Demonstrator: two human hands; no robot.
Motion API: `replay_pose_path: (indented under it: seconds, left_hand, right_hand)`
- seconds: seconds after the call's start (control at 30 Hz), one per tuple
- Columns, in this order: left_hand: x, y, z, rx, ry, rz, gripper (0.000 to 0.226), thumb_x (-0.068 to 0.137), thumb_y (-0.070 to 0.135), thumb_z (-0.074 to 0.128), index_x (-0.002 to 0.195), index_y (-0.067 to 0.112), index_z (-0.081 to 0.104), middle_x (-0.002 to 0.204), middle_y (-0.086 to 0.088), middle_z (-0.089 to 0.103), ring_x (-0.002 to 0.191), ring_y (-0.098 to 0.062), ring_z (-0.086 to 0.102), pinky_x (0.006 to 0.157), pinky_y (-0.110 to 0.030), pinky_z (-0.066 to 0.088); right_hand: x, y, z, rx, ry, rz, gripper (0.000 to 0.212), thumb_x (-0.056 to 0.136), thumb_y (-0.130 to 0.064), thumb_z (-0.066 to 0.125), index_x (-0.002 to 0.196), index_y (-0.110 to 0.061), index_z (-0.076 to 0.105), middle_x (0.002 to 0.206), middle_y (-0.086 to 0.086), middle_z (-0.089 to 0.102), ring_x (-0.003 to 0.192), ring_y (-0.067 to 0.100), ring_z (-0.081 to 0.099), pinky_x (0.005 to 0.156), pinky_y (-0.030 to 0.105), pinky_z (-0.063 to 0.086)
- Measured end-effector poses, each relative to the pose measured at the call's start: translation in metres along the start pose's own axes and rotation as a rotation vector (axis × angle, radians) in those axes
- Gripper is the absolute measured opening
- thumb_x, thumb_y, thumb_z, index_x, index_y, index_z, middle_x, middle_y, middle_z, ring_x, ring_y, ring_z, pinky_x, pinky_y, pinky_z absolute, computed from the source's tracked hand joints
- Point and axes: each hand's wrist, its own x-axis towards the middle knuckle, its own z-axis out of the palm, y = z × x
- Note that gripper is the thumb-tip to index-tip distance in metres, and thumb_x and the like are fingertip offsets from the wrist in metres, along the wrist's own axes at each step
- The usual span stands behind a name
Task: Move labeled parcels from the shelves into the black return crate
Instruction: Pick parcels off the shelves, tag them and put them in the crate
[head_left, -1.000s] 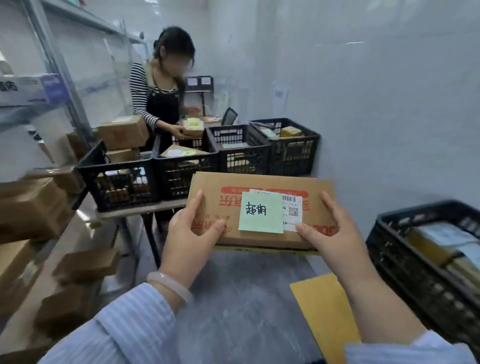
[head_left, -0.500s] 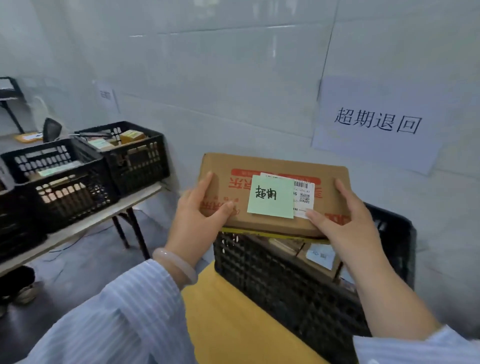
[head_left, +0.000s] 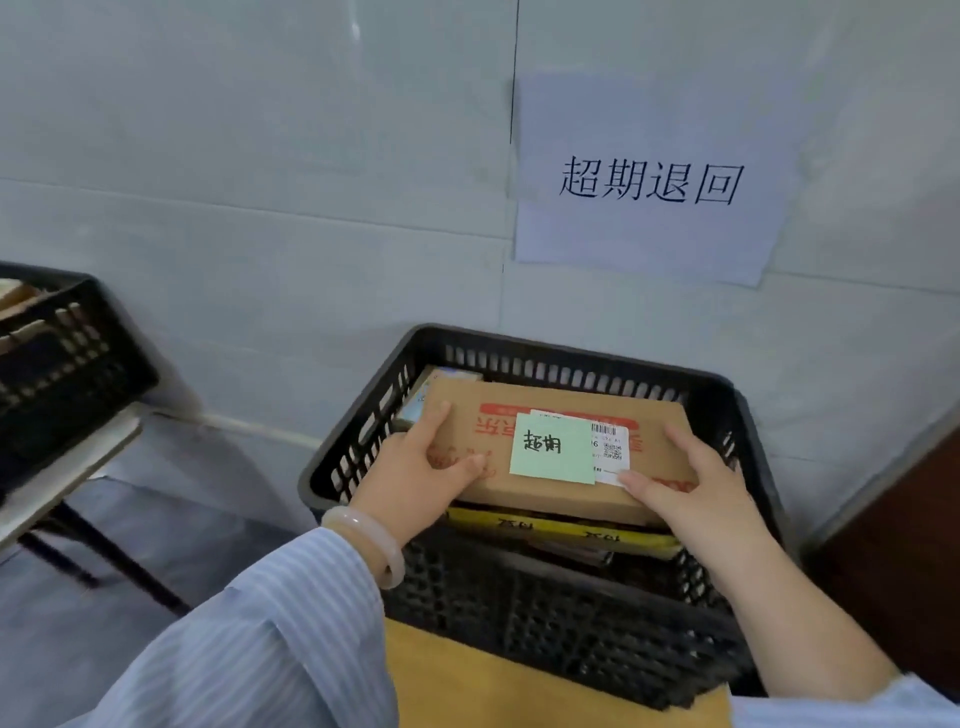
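Under a wall sign (head_left: 652, 179) in black characters, a black crate (head_left: 519, 343) set against the wall already holds several parcels, a yellow one (head_left: 561, 532) among them. A brown cardboard parcel (head_left: 654, 431) lies flat across the crate's mouth, above the yellow one; whether it rests on the load cannot be told. The left hand (head_left: 421, 478) grips its left end and the right hand (head_left: 696, 488) its right end, fingers round the sides and thumbs on the top face. This delivery looks all but done, with only the release left. The shelves are out of view, so what remains there cannot be judged. The box is clean and unsquashed, printed in red. A handwritten green note (head_left: 550, 449) half covers its white barcode label (head_left: 610, 447).
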Motion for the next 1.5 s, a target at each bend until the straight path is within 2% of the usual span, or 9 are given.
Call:
replay_pose_path:
  seconds: [0.13,0.3,0.57,0.67,0.73,0.97,1.23,1.37,1.5]
  left_hand:
    - [0.027,-0.022,-0.012,0.213,-0.21,-0.034,0.086,0.085,0.058,0.063,0.151,0.048,0.009,0.142,0.0,0.045,0.12,-0.017,0.053,0.098,-0.03,0.047]
    - [0.05,-0.039,-0.032,0.429,-0.391,-0.025,0.1,0.079,0.058,0.069,0.144,0.052,-0.007,0.133,-0.005,0.05,0.11,-0.021,0.06,0.098,-0.04,0.05]
    - [0.067,-0.051,-0.044,0.505,-0.572,-0.053,0.103,0.083,0.051,0.07,0.15,0.043,-0.007,0.133,0.003,0.056,0.102,-0.012,0.058,0.096,-0.029,0.048]
    - [0.075,-0.054,-0.043,0.54,-0.617,-0.115,0.103,0.083,0.047,0.072,0.151,0.039,-0.006,0.133,0.003,0.056,0.103,-0.013,0.057,0.096,-0.029,0.046]
    - [0.08,-0.056,-0.04,0.579,-0.632,-0.144,0.103,0.084,0.044,0.072,0.152,0.036,-0.005,0.132,0.002,0.056,0.106,-0.016,0.059,0.096,-0.03,0.045]
    - [0.09,-0.063,-0.027,0.728,-0.632,-0.216,0.108,0.083,0.045,0.073,0.154,0.031,-0.007,0.142,-0.01,0.043,0.123,-0.027,0.053,0.1,-0.038,0.047]
    - [0.093,-0.064,-0.023,0.713,-0.616,-0.229,0.111,0.081,0.05,0.073,0.154,0.032,-0.009,0.145,-0.014,0.037,0.124,-0.029,0.051,0.099,-0.038,0.044]
    - [0.091,-0.063,-0.023,0.697,-0.606,-0.234,0.111,0.079,0.053,0.073,0.153,0.036,-0.009,0.147,-0.016,0.032,0.126,-0.03,0.048,0.1,-0.038,0.043]
    - [0.085,-0.065,-0.025,0.689,-0.607,-0.223,0.112,0.079,0.057,0.071,0.153,0.038,-0.01,0.151,-0.015,0.026,0.13,-0.03,0.044,0.107,-0.04,0.043]
  right_hand:
    - [0.008,0.003,0.024,-0.19,-0.041,0.14,0.1,0.074,-0.036,0.082,0.153,-0.038,0.021,0.155,0.0,0.027,0.135,0.02,0.034,0.11,0.043,0.035]
    - [0.023,-0.002,0.053,-0.41,-0.141,0.223,0.129,0.061,-0.044,0.088,0.152,-0.045,-0.002,0.154,0.007,0.02,0.136,0.023,0.032,0.112,0.047,0.031]
    - [0.04,0.011,0.071,-0.507,-0.321,0.32,0.133,0.054,-0.055,0.088,0.152,-0.041,-0.001,0.152,0.002,0.029,0.13,0.021,0.041,0.105,0.039,0.039]
    - [0.052,0.013,0.081,-0.506,-0.384,0.325,0.126,0.058,-0.046,0.09,0.153,-0.036,0.006,0.143,0.001,0.035,0.114,0.017,0.049,0.088,0.029,0.049]
    - [0.058,0.013,0.086,-0.502,-0.434,0.315,0.117,0.062,-0.041,0.09,0.151,-0.034,0.014,0.126,-0.004,0.04,0.096,0.009,0.047,0.072,0.019,0.045]
    - [0.084,0.021,0.095,-0.631,-0.509,0.313,0.109,0.056,-0.051,0.089,0.138,-0.034,0.018,0.12,-0.003,0.044,0.106,0.016,0.051,0.091,0.036,0.05]
    - [0.092,0.027,0.096,-0.529,-0.542,0.377,0.094,0.06,-0.037,0.091,0.127,-0.04,0.025,0.11,-0.004,0.042,0.097,0.018,0.054,0.061,0.038,0.062]
    - [0.089,0.034,0.092,-0.45,-0.566,0.393,0.106,0.061,-0.037,0.091,0.14,-0.043,0.021,0.11,-0.007,0.047,0.1,0.019,0.056,0.061,0.04,0.062]
    - [0.09,0.038,0.089,-0.328,-0.567,0.431,0.094,0.063,-0.028,0.091,0.13,-0.045,0.027,0.111,-0.005,0.052,0.098,0.02,0.06,0.064,0.045,0.062]
